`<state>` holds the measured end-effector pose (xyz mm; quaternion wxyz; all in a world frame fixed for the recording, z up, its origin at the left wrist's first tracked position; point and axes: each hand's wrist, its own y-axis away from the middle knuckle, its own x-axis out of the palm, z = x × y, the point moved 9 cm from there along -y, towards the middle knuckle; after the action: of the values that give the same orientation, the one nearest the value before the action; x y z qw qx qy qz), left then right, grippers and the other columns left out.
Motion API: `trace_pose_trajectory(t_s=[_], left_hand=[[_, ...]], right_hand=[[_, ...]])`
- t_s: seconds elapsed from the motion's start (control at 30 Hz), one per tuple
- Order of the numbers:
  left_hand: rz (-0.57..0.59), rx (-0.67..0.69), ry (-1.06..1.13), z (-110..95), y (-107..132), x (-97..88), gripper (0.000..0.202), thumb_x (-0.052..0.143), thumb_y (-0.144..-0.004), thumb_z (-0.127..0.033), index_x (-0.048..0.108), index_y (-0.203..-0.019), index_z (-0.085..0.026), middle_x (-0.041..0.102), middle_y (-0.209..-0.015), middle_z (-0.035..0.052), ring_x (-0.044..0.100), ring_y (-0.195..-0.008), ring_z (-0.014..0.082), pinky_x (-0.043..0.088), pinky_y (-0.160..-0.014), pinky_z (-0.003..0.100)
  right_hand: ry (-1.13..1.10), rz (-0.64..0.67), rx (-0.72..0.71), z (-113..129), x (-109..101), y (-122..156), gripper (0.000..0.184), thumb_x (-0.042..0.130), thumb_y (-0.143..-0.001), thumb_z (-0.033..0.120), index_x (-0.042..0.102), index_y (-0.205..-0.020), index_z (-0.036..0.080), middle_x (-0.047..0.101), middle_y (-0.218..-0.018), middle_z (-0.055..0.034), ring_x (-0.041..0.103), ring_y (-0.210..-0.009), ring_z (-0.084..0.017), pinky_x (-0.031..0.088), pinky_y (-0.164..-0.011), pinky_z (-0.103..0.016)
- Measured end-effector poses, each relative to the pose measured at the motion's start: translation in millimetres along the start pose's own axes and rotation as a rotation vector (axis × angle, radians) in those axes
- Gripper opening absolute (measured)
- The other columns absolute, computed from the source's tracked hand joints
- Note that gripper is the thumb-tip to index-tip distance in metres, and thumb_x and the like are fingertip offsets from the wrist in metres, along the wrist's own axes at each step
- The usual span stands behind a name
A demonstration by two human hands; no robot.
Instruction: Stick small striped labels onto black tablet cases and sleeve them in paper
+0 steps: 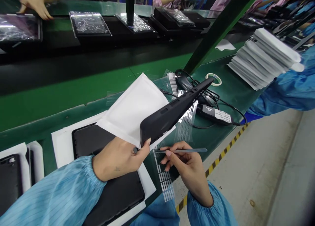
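The black casing is up off the green tabletop, tilted on edge with its far end raised to the right, and the left hand grasps it by its near end, thumb pressed over the edge. A white padded sleeve stands slanted just behind it, on its left; I can't tell whether those same fingers pinch it too. Close by on the right, the right hand grips a thin metal tool between thumb and fingers, its tip pointing left over a strip of silvery labels; whether it touches them I can't make out. Beneath the left forearm, partly covered, a second dark casing lies on white sheets, and another dark shell sits at the far-left end of the near side, with white wrapping beside it. Beyond the raised casing, to the right, are a tangle of black cables, a black box with a white label and a roll of tape. Farther right, a stack of white sleeves rests by a co-worker's blue sleeve. Across the far line lie film-covered screens, with another person's hand over the leftmost.
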<state>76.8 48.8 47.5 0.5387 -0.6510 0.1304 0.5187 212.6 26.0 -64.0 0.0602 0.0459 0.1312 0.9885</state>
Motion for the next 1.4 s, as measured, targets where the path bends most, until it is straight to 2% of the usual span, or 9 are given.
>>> trace_pose_trajectory(t_s=[0.17, 0.4, 0.53, 0.73, 0.9, 1.1, 1.27, 1.4], left_hand=[[-0.015, 0.031, -0.027, -2, 0, -1.1, 0.05, 0.026, -0.089, -0.002, 0.071, -0.071, -0.015, 0.049, -0.04, -0.0006, 0.043, -0.034, 0.0113, 0.03, -0.037, 0.022], [-0.018, -0.027, 0.018, 3, -6, -4.5, 0.056, 0.022, -0.092, -0.006, 0.068, -0.061, -0.015, 0.049, -0.04, 0.0006, 0.042, -0.034, 0.0108, 0.033, -0.038, 0.022], [-0.018, -0.123, 0.118, 11, -9, -4.4, 0.053, 0.022, -0.093, -0.01, 0.067, -0.063, -0.014, 0.048, -0.042, 0.0007, 0.047, -0.039, 0.0112, 0.039, -0.043, 0.02], [0.03, -0.287, 0.331, 24, -2, 3.9, 0.048, 0.025, -0.093, -0.018, 0.067, -0.071, -0.011, 0.042, -0.042, -0.0019, 0.036, -0.031, 0.0083, 0.033, -0.036, 0.02], [0.024, -0.294, 0.345, 24, -2, 2.9, 0.045, 0.026, -0.092, -0.018, 0.066, -0.071, -0.012, 0.042, -0.042, -0.0026, 0.037, -0.033, 0.0092, 0.033, -0.037, 0.021], [0.015, -0.289, 0.327, 25, -6, 1.5, 0.04, 0.028, -0.091, -0.018, 0.063, -0.072, -0.017, 0.033, -0.04, -0.0055, 0.038, -0.036, 0.0111, 0.039, -0.044, 0.021], [0.066, -0.299, 0.377, 25, -4, 7.6, 0.031, 0.035, -0.09, -0.016, 0.062, -0.075, -0.018, 0.038, -0.043, -0.0054, 0.048, -0.044, 0.0123, 0.048, -0.058, 0.023], [0.101, -0.318, 0.408, 25, -1, 12.2, 0.029, 0.036, -0.089, -0.017, 0.063, -0.077, -0.018, 0.044, -0.047, -0.0036, 0.054, -0.051, 0.0136, 0.051, -0.062, 0.025]], right_hand=[[0.012, -0.013, 0.026, 1, -1, 2, 0.025, 0.072, -0.078, 0.034, 0.054, -0.075, 0.017, 0.071, -0.083, -0.0083, 0.066, -0.051, -0.014, 0.057, -0.047, -0.025], [-0.023, -0.014, 0.051, -3, 0, 3, 0.024, 0.072, -0.079, 0.032, 0.054, -0.077, 0.016, 0.071, -0.086, -0.0089, 0.065, -0.052, -0.012, 0.056, -0.049, -0.022], [-0.058, -0.021, 0.056, -5, -1, 1, 0.023, 0.072, -0.079, 0.03, 0.053, -0.078, 0.016, 0.072, -0.085, -0.0079, 0.065, -0.051, -0.011, 0.055, -0.048, -0.02], [-0.065, -0.014, 0.048, -9, -5, 8, 0.02, 0.07, -0.081, 0.027, 0.054, -0.079, 0.016, 0.072, -0.086, -0.0077, 0.065, -0.052, -0.011, 0.056, -0.049, -0.021], [-0.033, -0.004, 0.011, -11, -7, 17, 0.015, 0.067, -0.084, 0.024, 0.055, -0.082, 0.017, 0.071, -0.089, -0.0083, 0.067, -0.058, -0.013, 0.058, -0.055, -0.026], [-0.019, 0.036, -0.006, -9, -3, 16, 0.014, 0.067, -0.084, 0.022, 0.055, -0.08, 0.018, 0.071, -0.091, -0.0076, 0.068, -0.06, -0.014, 0.059, -0.056, -0.026], [-0.018, 0.073, 0.013, -9, -1, 15, 0.013, 0.067, -0.084, 0.023, 0.056, -0.079, 0.018, 0.072, -0.086, -0.007, 0.068, -0.064, -0.015, 0.059, -0.059, -0.026], [-0.037, 0.062, 0.029, -11, -4, 15, 0.013, 0.067, -0.084, 0.023, 0.056, -0.08, 0.018, 0.071, -0.09, -0.0074, 0.069, -0.064, -0.015, 0.06, -0.061, -0.028]])
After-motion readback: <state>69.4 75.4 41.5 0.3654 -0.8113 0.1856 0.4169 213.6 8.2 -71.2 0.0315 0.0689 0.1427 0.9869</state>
